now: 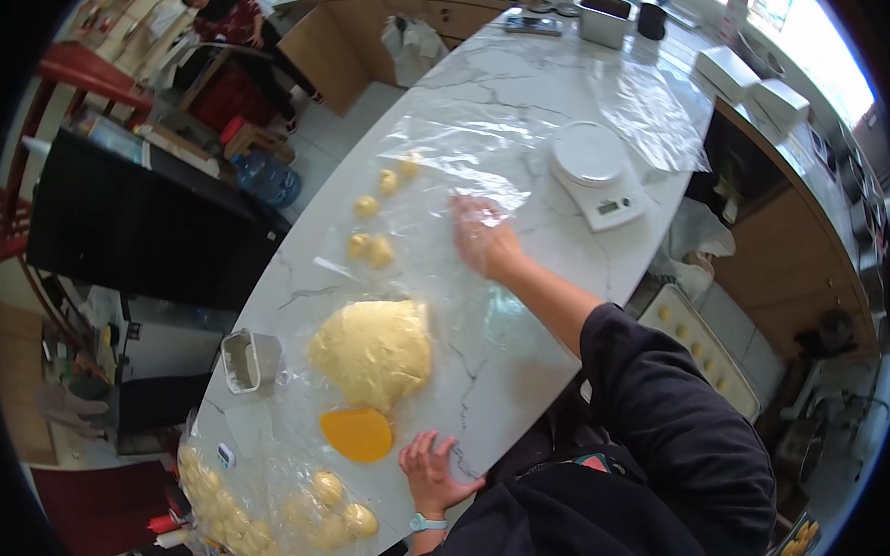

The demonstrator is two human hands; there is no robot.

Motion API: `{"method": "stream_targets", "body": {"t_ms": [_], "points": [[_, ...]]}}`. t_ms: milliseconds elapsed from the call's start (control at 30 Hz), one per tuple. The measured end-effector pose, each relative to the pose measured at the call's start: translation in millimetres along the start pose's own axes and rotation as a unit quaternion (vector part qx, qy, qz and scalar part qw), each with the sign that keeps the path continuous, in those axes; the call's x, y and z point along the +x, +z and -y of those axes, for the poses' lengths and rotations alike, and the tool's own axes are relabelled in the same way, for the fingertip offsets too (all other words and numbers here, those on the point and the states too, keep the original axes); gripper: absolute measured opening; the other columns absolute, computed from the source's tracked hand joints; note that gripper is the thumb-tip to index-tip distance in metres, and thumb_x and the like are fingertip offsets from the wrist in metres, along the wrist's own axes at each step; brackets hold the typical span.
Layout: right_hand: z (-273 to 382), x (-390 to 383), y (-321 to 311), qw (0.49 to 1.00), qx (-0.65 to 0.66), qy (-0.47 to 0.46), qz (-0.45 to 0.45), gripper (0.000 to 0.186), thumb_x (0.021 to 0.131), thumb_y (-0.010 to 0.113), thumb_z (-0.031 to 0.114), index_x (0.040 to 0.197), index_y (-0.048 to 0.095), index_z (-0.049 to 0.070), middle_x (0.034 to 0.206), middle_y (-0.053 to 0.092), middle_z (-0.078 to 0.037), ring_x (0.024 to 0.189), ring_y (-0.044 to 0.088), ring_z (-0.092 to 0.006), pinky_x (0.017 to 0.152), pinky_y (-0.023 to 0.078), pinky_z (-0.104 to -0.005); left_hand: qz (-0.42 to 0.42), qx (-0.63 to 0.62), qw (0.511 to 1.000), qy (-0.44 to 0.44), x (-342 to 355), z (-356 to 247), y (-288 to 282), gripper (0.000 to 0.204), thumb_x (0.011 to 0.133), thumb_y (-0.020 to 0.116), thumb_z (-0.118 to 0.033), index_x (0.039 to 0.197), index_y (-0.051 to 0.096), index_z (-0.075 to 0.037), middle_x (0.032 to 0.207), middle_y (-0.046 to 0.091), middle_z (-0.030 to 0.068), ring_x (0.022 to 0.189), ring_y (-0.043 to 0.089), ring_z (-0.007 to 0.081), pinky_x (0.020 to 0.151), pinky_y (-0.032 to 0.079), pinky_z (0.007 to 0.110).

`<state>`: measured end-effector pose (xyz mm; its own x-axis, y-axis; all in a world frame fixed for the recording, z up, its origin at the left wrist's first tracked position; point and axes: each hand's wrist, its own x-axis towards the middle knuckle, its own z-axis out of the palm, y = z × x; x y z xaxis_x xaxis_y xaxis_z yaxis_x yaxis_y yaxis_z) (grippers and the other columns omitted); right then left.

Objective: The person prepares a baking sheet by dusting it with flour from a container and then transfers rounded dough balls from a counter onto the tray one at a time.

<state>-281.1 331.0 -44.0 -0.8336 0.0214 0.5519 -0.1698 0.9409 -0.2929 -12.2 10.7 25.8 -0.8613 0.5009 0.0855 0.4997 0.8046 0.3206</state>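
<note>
Should the right hand (483,235) be pulling too sharply, the clear plastic film (461,165) could be sticking to the small dough pieces (366,206) on that hand's left and dragging them together. The right arm is reaching across the table (601,268), palm dipping; I cannot tell whether it is gripping film. The left hand (434,471), fingers spreading, is holding nothing, the large dough (374,349) lying ahead of it.

Dough mass (371,351) lies on the table (487,71), scraper (358,436) just before it, tin (262,361) to its left. Dough pieces (366,205) sit behind the mass; scale (614,209) stands to their right.
</note>
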Motion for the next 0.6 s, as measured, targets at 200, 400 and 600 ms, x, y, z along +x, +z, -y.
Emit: {"method": "stream_targets", "body": {"t_ms": [200,400,600], "points": [[29,110,54,0.998,0.017,0.04,-0.055,0.055,0.093,0.052,0.031,0.139,0.041,0.003,0.135,0.05,-0.015,0.124,0.049,-0.0304,0.108,0.032,-0.0424,-0.007,-0.013,0.998,-0.056,-14,3,1,0.055,0.077,0.064,-0.057,0.118,0.058,-0.022,0.127,0.048,0.004,0.127,0.041,0.0235,0.104,0.029,0.049],[-18,93,50,0.609,0.788,0.081,-0.044,0.037,0.097,0.053,0.022,0.132,0.053,0.011,0.113,0.063,-0.013,0.109,0.058,-0.0178,0.095,0.043,-0.0324,-0.005,-0.013,1.0,-0.011,-6,6,1,0.055,0.077,0.064,-0.056,0.121,0.057,-0.023,0.128,0.048,0.0043,0.127,0.042,0.0238,0.104,0.028,0.048],[44,-64,-68,0.836,0.464,0.292,-0.001,0.02,0.093,0.064,0.019,0.106,0.063,0.004,0.082,0.066,-0.004,0.079,0.059,-0.0095,0.07,0.047,-0.026,-0.02,-0.046,0.999,-0.018,-11,10,-1,0.07,0.063,0.073,-0.06,0.12,0.056,-0.022,0.129,0.048,0.006,0.127,0.041,0.0265,0.105,0.027,0.051]]}}
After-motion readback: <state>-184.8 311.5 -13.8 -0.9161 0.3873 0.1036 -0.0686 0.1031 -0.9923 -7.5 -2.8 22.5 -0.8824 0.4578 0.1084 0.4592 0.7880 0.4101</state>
